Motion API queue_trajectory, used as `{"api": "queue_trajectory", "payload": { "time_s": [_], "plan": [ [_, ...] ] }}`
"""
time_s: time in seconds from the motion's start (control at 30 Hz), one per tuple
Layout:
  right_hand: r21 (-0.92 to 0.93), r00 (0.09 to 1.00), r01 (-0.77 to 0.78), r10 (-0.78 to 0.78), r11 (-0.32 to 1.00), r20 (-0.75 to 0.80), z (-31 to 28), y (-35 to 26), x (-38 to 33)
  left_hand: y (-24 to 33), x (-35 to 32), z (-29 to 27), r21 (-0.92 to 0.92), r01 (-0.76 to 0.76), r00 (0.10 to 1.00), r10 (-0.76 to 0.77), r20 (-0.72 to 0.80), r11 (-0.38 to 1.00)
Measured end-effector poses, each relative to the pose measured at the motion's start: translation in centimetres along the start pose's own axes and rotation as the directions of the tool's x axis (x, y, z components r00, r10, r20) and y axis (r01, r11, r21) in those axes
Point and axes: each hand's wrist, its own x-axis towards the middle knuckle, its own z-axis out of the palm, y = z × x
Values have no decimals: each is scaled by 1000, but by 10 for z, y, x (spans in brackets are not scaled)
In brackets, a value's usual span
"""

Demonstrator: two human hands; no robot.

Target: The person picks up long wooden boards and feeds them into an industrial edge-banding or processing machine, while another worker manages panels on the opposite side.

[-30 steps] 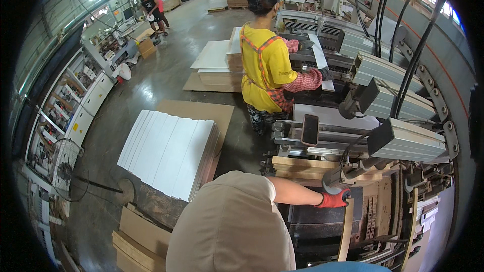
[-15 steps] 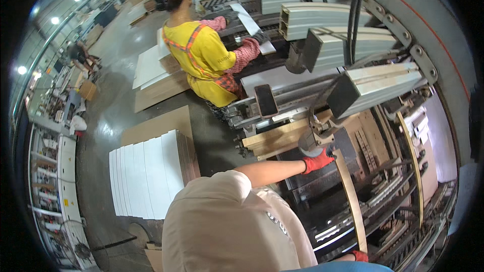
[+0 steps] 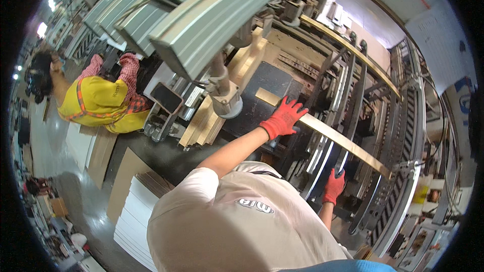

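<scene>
A long, narrow wooden strip (image 3: 348, 143) lies slantwise across the machine's dark bed and metal rails. My left hand (image 3: 284, 118), in a red glove, rests over the strip with its fingers spread; a short end of the strip shows past the fingers. My right hand (image 3: 334, 186), also red-gloved, is lower and nearer to me, beside a metal rail (image 3: 315, 168). Its fingers point up and stand a little apart, with nothing visible in them. It is apart from the strip.
Several wooden strips (image 3: 204, 123) are stacked beside a round metal press foot (image 3: 227, 105). Grey-green beams (image 3: 201, 25) hang above. Another strip (image 3: 353, 55) lies farther back. A phone (image 3: 167, 98) rests on the machine. A co-worker in yellow (image 3: 103, 95) stands left, near white panels (image 3: 133, 221).
My view has turned to the right. The strip, held at both ends earlier, now lies slantwise on the machine. My left hand has spread its fingers, and my right hand is off the strip.
</scene>
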Motion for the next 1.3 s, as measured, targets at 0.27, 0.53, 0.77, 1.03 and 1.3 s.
{"api": "queue_trajectory", "payload": {
  "time_s": [0.27,0.53,0.77,1.03,1.3],
  "plan": [
    [179,998,-22,32,984,-56,2,7,0,-20,4,3,-198,132,991,-127,36,971],
    [271,999,-48,50,961,2,14,27,15,-73,-140,2,-504,358,885,-458,-85,786],
    [196,991,-130,120,972,64,-2,2,8,-71,-227,5,-487,617,782,-549,294,618],
    [167,997,-72,70,983,18,5,10,11,-102,-282,77,-606,643,741,-582,336,468],
    [168,995,-97,91,981,46,3,4,13,-123,-306,100,-787,551,716,-641,275,278]
  ]
}}
